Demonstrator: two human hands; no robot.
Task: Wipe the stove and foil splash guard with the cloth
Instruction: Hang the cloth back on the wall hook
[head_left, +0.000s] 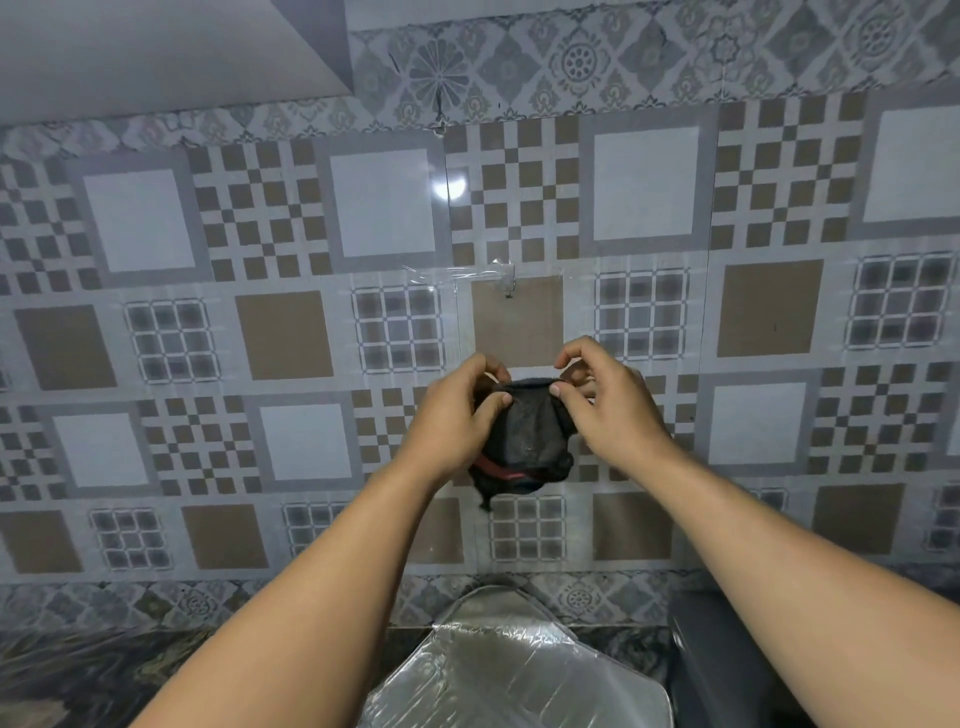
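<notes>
I have the dark cloth (524, 441) raised before the tiled wall (260, 260), well above the foil splash guard (514, 670); my left hand (452, 421) and right hand (602, 410) each pinch its top edge. I judge wiping hasn't begun; next, bring it down onto the foil.

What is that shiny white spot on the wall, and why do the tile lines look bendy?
In the head view, the white spot is lamp glare on the glossy tiled wall; the wide-angle lens bows the tile lines near the edges; the foil splash guard glints too, while the dark cloth shows little detail.
</notes>
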